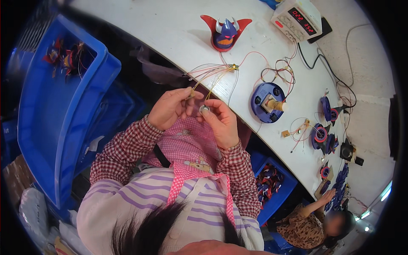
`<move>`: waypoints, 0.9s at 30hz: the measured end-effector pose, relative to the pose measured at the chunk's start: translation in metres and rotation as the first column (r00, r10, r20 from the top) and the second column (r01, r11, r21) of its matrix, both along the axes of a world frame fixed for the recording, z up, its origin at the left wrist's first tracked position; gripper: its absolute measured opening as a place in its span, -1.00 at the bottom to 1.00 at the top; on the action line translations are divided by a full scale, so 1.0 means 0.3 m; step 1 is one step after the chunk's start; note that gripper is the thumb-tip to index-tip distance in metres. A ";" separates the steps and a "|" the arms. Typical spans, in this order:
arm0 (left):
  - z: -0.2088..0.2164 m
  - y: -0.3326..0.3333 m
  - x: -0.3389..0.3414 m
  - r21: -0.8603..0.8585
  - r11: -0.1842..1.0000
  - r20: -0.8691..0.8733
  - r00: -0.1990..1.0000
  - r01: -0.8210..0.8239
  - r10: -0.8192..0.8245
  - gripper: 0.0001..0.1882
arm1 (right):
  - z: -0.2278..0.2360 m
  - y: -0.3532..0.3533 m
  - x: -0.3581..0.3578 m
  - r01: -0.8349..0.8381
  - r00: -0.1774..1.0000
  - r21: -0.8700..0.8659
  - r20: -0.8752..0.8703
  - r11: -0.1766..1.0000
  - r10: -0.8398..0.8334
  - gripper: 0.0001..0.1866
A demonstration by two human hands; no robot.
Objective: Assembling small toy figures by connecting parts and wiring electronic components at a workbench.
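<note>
Between right-hand fingers (211,111), round metal part (205,109)

White bench (170,29); toy head (225,33); meter (296,19); blue base (267,102)

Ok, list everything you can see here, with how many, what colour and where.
Toy head: one, blue with red wings, far bench edge.
Wire bundle: one, yellow, red and white, running to the hands.
Round base: one, blue, bench right of hands.
Meter box: one, white, red digits, bench top right.
Bins: two, blue, one left, one lower right.
Co-worker: one, patterned top, lower right.
Left hand: pinches a small yellowish part.
Right hand: holds a small silver round part.
</note>
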State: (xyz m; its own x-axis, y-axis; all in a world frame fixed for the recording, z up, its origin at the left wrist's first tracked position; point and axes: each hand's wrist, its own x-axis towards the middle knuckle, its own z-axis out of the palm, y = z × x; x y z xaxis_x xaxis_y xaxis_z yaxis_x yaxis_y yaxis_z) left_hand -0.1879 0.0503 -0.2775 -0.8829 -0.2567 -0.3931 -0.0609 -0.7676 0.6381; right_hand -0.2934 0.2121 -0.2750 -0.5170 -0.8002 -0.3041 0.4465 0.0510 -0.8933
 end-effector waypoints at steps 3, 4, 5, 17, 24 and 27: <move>-0.013 -0.008 0.004 0.003 1.000 -0.028 1.000 0.013 -0.013 -0.65 | -0.004 0.001 0.001 0.021 0.999 -0.010 -0.027 1.000 -0.022 -0.72; -0.018 -0.008 0.005 0.004 1.000 -0.026 1.000 0.013 -0.013 -0.66 | -0.004 0.001 0.001 0.021 1.000 -0.003 -0.023 1.000 -0.021 -0.72; -0.024 -0.004 0.004 0.002 1.000 -0.005 1.000 0.006 -0.006 -0.67 | -0.004 0.002 0.001 0.019 1.000 0.007 -0.016 1.000 -0.019 -0.72; -0.070 0.005 0.008 -0.069 0.995 -0.046 0.997 -0.071 0.068 -0.84 | 0.059 -0.016 0.008 -0.040 0.990 0.038 0.137 0.998 0.035 -0.60; -0.047 -0.023 -0.009 -0.142 0.989 -0.036 0.999 -0.027 0.022 -0.85 | 0.155 -0.073 -0.140 0.167 0.428 0.164 -0.901 0.972 0.079 -0.58; -0.025 -0.013 -0.020 -0.171 0.984 -0.031 0.999 -0.043 0.038 -0.88 | 0.138 -0.115 -0.210 0.221 0.155 0.151 -0.981 0.963 0.119 -0.61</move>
